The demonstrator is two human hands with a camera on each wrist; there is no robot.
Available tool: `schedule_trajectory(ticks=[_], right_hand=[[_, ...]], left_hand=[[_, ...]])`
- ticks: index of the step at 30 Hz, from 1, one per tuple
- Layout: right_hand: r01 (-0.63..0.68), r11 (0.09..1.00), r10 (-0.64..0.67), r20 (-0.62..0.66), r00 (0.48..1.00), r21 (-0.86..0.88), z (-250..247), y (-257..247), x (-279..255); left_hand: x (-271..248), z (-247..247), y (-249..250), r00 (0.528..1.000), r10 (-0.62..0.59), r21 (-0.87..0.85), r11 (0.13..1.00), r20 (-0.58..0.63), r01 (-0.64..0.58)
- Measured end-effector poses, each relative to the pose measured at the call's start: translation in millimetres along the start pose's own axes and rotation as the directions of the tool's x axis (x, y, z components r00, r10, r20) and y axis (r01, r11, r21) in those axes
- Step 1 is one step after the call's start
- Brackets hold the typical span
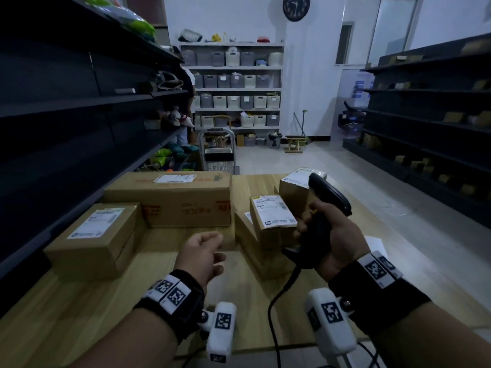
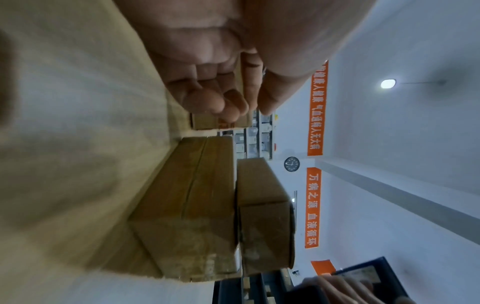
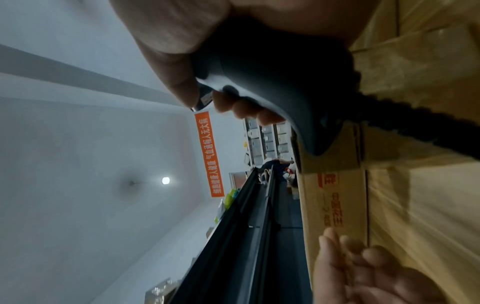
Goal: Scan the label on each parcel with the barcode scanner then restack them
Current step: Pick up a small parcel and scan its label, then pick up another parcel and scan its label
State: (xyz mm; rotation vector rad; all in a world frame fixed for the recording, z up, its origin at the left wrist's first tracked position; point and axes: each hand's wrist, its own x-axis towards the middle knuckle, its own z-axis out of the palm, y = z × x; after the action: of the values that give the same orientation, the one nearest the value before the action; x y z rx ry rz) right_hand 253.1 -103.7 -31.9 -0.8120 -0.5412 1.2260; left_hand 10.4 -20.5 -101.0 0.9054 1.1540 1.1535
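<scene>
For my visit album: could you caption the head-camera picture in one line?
Right hand grips a black barcode scanner beside labelled cardboard parcels on a wooden table; left hand hovers empty.

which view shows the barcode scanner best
The head view: the whole barcode scanner shows, gripped by the right hand, cable trailing down. The right wrist view shows only its handle close up, blurred; the left wrist view barely shows it.

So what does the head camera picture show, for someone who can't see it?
A right hand grips a black barcode scanner over a wooden table with brown cardboard parcels, each labelled on top. The left hand hovers empty, fingers loosely curled. Dark shelves line both sides of the room.
</scene>
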Motion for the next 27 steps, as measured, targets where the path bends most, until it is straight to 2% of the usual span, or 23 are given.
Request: schedule_trajectory(ticks=[4,8,10,15,18,20,22,23,25,27], right_hand=[[-0.057,0.998,0.058,0.068,0.996,-0.01,27.2,23.0,-11.1],[-0.148,0.981,0.162,0.113,0.98,-0.122,50.0,47.9,-17.0],[-0.185,0.968,0.205,0.112,0.972,-0.17,60.2,60.1,-19.9],[-0.207,0.966,0.229,0.147,0.962,-0.153,80.0,91.1,-23.9],[-0.255,0.949,0.288,0.18,0.94,-0.187,88.1,102.1,-28.4],[-0.288,0.937,0.323,0.177,0.93,-0.2,92.7,106.7,-30.0],[-0.313,0.929,0.345,0.155,0.926,-0.198,95.8,111.2,-29.3],[-0.32,0.927,0.35,0.147,0.925,-0.194,96.7,113.0,-28.8],[-0.33,0.924,0.359,0.141,0.923,-0.191,97.2,116.2,-27.8],[-0.342,0.92,0.37,0.14,0.918,-0.191,95.7,118.8,-26.9]], left_hand=[[-2.2,-33.6,24.6,0.996,0.059,-0.059,0.996,-0.063,-0.063],[-4.1,-72.9,48.8,0.982,0.087,-0.064,0.993,-0.17,-0.099],[-0.1,-94.4,55.9,0.96,0.123,-0.01,0.991,-0.252,-0.13],[3.6,-136.3,80.3,0.883,0.214,0.086,0.977,-0.418,-0.196],[8.7,-158.7,100.1,0.847,0.273,0.261,0.951,-0.457,-0.165],[22.0,-177.4,108.5,0.852,0.291,0.435,0.896,-0.436,-0.083],[37.9,-193.7,107.3,0.885,0.266,0.622,0.782,-0.381,0.033],[44.1,-198.1,103.7,0.904,0.256,0.738,0.669,-0.342,0.09],[48.1,-198.1,96.0,0.939,0.227,0.915,0.371,-0.257,0.16],[39.4,-189.6,94.1,0.961,0.224,0.982,0.124,-0.165,0.14]])
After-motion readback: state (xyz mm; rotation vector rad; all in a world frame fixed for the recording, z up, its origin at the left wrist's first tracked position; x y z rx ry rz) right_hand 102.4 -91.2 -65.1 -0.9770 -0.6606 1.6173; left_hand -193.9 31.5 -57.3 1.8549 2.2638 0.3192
